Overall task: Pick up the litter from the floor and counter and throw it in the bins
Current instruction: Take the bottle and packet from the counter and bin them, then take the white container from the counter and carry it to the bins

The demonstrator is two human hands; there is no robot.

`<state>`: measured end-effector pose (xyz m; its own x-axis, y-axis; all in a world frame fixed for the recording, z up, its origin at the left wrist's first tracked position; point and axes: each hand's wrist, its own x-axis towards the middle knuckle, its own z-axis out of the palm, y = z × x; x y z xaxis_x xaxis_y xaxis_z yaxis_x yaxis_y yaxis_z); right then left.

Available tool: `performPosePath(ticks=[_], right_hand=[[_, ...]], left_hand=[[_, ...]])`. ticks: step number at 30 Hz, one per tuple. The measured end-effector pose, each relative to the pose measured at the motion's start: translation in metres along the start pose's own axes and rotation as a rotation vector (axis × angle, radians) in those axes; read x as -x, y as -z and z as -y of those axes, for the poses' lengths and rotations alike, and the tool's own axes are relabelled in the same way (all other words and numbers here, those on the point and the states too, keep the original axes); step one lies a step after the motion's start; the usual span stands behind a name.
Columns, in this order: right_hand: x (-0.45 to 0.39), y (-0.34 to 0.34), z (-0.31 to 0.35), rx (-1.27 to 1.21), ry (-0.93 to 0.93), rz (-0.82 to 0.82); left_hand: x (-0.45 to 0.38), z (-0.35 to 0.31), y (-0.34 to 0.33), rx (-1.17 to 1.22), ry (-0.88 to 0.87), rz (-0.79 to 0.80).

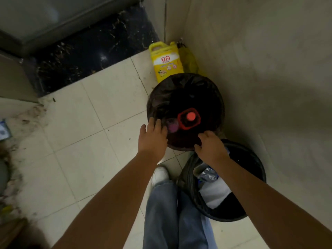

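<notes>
Two round bins lined with dark bags stand on the tiled floor by the wall. In the far bin (186, 83) a bottle with a red cap (190, 116) stands upright beside a purple object (172, 125). My left hand (152, 135) hovers over this bin's near left rim with fingers spread and nothing in it. My right hand (210, 144) is at its near right rim with fingers curled; I cannot tell whether it grips the bag edge. The near bin (255, 159) holds white and silvery wrappers (213, 187).
A yellow detergent jug (167, 62) and a yellow bag stand in the corner behind the far bin. A dark stone threshold (89, 56) lies at upper left. Dirt and scraps litter the floor's left edge (27, 121). My jeans and white shoe (159, 175) are below.
</notes>
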<state>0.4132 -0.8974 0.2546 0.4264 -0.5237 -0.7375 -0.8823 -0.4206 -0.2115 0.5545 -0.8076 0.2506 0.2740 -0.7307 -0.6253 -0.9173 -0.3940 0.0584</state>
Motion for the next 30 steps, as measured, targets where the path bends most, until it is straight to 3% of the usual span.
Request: performPosePath(ticks=[4,10,18,24,30], right_hand=[[0.022,0.039,0.034,0.181,0.109,-0.127],[0.107,0.122,0.122,0.278,0.384,-0.379],[0.281,0.191,0.277,0.386,0.837,-0.504],[0.450,0.135,0.392,0.487,1.260,-0.488],[0.646,-0.016,0.416,0.617,1.702,-0.334]], left_hand=[[0.039,0.023,0.039,-0.014,0.090,-0.065],[0.142,0.054,0.137,0.070,0.381,-0.254],[0.375,0.105,0.243,0.214,0.776,-0.545],[0.592,0.121,0.210,0.281,1.199,-0.668],[0.810,0.045,0.089,0.440,1.674,-0.616]])
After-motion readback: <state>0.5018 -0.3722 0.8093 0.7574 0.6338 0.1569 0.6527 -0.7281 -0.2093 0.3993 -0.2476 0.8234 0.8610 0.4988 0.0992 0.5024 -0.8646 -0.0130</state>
